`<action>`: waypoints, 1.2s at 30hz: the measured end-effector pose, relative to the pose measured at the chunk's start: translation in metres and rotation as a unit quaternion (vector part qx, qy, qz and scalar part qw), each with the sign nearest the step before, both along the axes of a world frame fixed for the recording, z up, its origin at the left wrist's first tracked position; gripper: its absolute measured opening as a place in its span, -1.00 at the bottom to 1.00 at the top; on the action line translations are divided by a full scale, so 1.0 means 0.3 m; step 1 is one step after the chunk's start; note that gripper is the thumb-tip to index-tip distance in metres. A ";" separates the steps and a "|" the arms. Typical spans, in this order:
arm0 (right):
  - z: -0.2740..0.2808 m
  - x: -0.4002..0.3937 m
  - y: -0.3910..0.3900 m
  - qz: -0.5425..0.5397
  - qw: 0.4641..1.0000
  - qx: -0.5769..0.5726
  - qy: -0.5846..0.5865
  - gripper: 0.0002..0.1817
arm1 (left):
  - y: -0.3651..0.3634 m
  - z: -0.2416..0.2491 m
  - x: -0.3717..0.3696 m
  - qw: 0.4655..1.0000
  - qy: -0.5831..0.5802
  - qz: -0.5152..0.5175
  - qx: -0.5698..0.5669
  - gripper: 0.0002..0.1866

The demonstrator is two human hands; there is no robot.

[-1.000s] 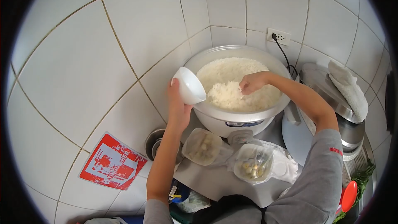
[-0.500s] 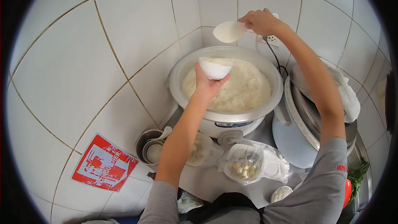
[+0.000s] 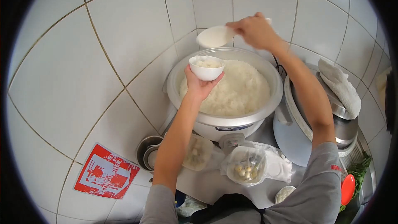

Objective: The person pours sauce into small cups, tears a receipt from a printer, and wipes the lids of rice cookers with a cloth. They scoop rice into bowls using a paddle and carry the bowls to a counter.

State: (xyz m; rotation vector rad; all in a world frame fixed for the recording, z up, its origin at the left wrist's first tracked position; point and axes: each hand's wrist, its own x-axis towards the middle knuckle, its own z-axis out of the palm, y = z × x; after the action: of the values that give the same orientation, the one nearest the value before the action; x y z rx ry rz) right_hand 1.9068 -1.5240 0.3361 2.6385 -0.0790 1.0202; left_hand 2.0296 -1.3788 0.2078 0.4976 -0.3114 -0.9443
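In my left hand [image 3: 200, 87] rests a small white bowl [image 3: 207, 74], held from below and partly filled with white rice [image 3: 208, 63]. It is above the left part of a large rice cooker [image 3: 232, 121], whose pot is full of cooked rice [image 3: 240, 89]. My right hand [image 3: 258, 32], a little blurred, grips a white rice paddle [image 3: 215, 36] by its handle. The paddle's blade is over the far rim of the cooker, up and slightly right of the bowl, and does not touch it.
Tiled walls close in behind and on the left. To the right stands another big cooker [image 3: 296, 135] with a cloth [image 3: 342, 89] on it. In front are a bagged container [image 3: 246, 168], a tub [image 3: 197, 153], metal pots [image 3: 147, 151] and a small bowl of rice [image 3: 285, 193].
The bowl has tipped toward me, so the rice inside shows more. My right hand and the paddle have moved left, nearer the bowl. The view has shifted slightly.
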 end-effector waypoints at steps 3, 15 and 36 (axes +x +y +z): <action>-0.092 0.039 -0.196 -0.214 0.968 -0.068 0.116 -0.70 | 0.001 -0.008 0.054 0.999 -0.035 0.011 0.000 -0.41; -0.612 0.183 -0.455 -0.127 0.946 0.173 0.245 -0.64 | 0.125 -0.006 0.132 0.998 -0.029 0.047 0.008 -0.29; -0.165 0.076 -0.248 -0.030 0.876 0.290 0.384 -0.86 | 0.118 -0.035 0.065 0.989 -0.073 0.006 0.132 -0.33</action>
State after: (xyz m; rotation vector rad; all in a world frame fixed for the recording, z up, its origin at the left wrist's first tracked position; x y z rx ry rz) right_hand 1.9297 -1.5984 0.2867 3.3405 -0.3223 -0.1847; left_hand 2.0492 -1.3434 0.1974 0.8135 -0.3159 -0.9433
